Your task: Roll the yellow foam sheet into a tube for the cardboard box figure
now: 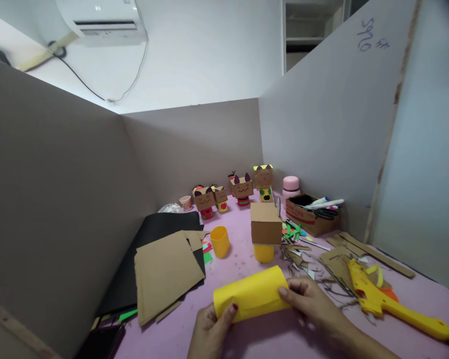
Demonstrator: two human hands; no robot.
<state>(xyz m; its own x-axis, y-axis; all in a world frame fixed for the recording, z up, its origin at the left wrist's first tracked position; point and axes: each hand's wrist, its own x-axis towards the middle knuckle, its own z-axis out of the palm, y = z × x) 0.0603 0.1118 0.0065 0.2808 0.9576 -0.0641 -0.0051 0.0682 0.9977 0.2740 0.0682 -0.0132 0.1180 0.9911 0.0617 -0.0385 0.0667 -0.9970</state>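
Curling between both hands, yellow paper roll, left grip and right grip each pinched on an end.

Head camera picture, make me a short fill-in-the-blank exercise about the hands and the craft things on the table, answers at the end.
1. Both hands, left hand and right hand, hold a rolled sheet of ____ paper.
2. The plain cardboard box stands on a ____ cup.
3. The yellow glue gun lies to the ____ of the hands.
4. The table cover is ____.

Answers: yellow; yellow; right; pink
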